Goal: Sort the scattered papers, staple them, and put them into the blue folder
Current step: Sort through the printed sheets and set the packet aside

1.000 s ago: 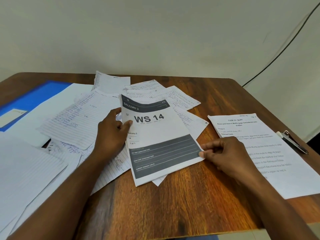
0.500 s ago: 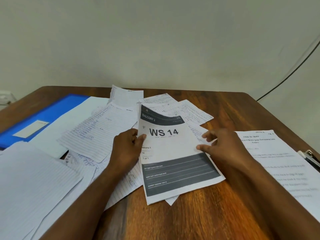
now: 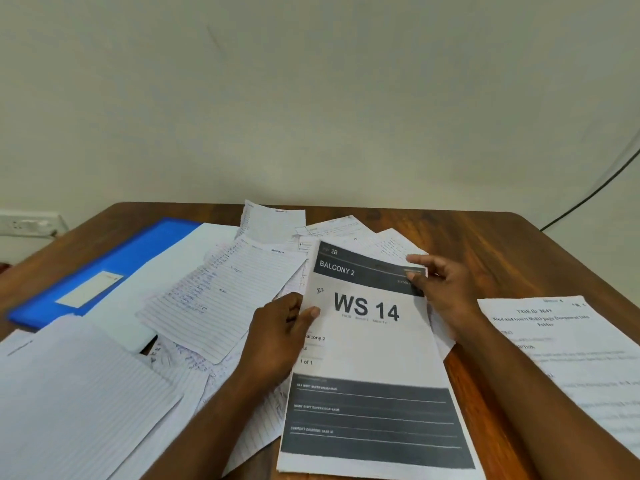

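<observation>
A printed sheet marked "WS 14" (image 3: 370,344) lies on top of the paper pile in the middle of the table. My left hand (image 3: 280,334) pinches its left edge, thumb on top. My right hand (image 3: 443,289) pinches its top right corner. Several lined, handwritten papers (image 3: 221,296) are scattered under and to the left of it. The blue folder (image 3: 114,265) lies at the far left, partly covered by a white sheet (image 3: 166,271). No stapler is in view.
A printed task sheet (image 3: 568,362) lies at the right on the wooden table (image 3: 485,244). A lined sheet (image 3: 69,403) sits at the near left. A wall socket (image 3: 27,225) is at the far left, and a black cable (image 3: 595,192) runs down the wall on the right.
My right hand moved from the sheet's lower right edge up to its top right corner. The camera tilted up, so the pen at the right edge left the view.
</observation>
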Demonstrator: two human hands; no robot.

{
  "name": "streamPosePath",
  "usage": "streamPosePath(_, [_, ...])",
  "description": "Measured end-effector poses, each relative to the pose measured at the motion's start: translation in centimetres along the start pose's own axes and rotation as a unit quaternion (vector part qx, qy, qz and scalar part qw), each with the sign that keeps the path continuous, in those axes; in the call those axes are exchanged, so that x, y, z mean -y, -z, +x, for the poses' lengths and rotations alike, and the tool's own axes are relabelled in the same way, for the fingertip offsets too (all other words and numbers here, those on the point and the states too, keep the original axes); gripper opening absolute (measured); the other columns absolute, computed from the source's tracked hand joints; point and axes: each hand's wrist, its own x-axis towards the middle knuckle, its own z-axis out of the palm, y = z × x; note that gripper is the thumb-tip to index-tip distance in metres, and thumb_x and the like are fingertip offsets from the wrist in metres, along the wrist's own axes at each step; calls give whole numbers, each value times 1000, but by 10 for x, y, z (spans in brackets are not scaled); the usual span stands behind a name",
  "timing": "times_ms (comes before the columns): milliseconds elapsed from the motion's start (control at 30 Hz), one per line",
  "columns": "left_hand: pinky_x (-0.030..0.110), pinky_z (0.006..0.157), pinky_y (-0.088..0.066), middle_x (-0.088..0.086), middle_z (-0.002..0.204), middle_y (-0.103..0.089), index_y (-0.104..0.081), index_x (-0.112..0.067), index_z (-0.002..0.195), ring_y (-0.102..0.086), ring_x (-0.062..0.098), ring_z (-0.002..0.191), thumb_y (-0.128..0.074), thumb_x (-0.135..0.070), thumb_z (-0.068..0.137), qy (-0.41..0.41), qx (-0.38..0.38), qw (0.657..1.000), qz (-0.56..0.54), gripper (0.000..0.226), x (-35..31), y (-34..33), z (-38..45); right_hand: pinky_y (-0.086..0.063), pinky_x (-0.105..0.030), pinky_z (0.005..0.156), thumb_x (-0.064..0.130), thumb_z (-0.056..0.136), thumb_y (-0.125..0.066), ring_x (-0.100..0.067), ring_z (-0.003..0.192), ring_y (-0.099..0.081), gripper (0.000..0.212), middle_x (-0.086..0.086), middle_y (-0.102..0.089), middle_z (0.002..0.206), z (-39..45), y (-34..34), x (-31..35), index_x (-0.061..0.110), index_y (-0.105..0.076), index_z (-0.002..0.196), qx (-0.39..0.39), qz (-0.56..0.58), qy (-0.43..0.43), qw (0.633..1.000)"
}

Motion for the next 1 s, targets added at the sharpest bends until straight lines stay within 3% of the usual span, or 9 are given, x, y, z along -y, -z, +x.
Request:
streamPosePath(100, [17,51,-43,-23,67,-67,-55,-22,74,-59,0,55,-69,-31,101,-1,-1,1000,5,32,-1,-1,-2,-65,-33,78,9,92,-75,-19,103,-73,19,4,-73,120,-2,6,-2,20,-78,107,2,39,32,999])
streamPosePath(167, [23,61,-58,-15,91,-77,-66,-26,103,-73,4,71,-70,-34,99,27,-4,999,-47,10,-4,-1,-3,-64,-31,75,6,91,-75,-19,103,-73,18,1,-76,115,-2,6,-3,17,-79,105,17,73,39,996])
streamPosePath(233, [27,71,-64,-13,114,-74,-57,-34,134,-77,11,88,-71,-41,96,45,-20,995,-84,41,-8,1,-4,-64,-42,82,9,87,-76,-24,106,-74,19,-3,-77,114,-1,4,-7,12,-79,105,39,108,27,993])
streamPosePath(333, [29,79,-66,-11,124,-70,-42,-43,151,-76,15,98,-67,-53,89,43,-60,991,-112,68,-10,7,-1,-61,-49,88,17,79,-77,-30,106,-74,31,-8,-78,113,-3,0,-9,6,-78,108,80,115,27,990])
streamPosePath(500, [26,60,-60,-3,102,-78,-54,-36,149,-77,14,90,-61,-24,106,4,-72,985,-157,46,-9,23,5,-65,-32,75,13,79,-75,-26,104,-75,31,-6,-79,112,-8,1,-2,4,-76,109,128,128,46,982])
streamPosePath(600, [34,52,-59,0,114,-79,-54,-30,150,-78,23,93,-53,-18,109,-9,-27,979,-202,43,-15,34,6,-63,-28,72,14,79,-75,-25,105,-75,34,-5,-79,113,-8,1,-2,3,-75,111,135,145,43,979])
streamPosePath(767, [31,49,-55,2,121,-75,-56,-28,149,-76,28,99,-55,-19,107,-12,37,970,-242,42,-19,44,8,-64,-30,72,32,65,-81,-27,107,-75,59,-6,-78,117,-8,2,-2,1,-73,115,144,138,39,979])
streamPosePath(900, [25,52,-54,3,130,-71,-55,-26,150,-74,30,111,-54,-19,109,7,94,960,-264,42,-15,45,8,-65,-41,85,29,71,-82,-29,110,-74,51,-5,-77,121,-9,1,-2,4,-75,115,152,126,31,980])
streamPosePath(1000, [23,48,-51,10,131,-71,-56,-21,147,-74,30,108,-53,-17,109,11,125,948,-293,39,-15,45,8,-64,-43,86,29,74,-83,-31,110,-74,43,-5,-77,120,-9,1,-2,8,-76,111,157,127,23,979])
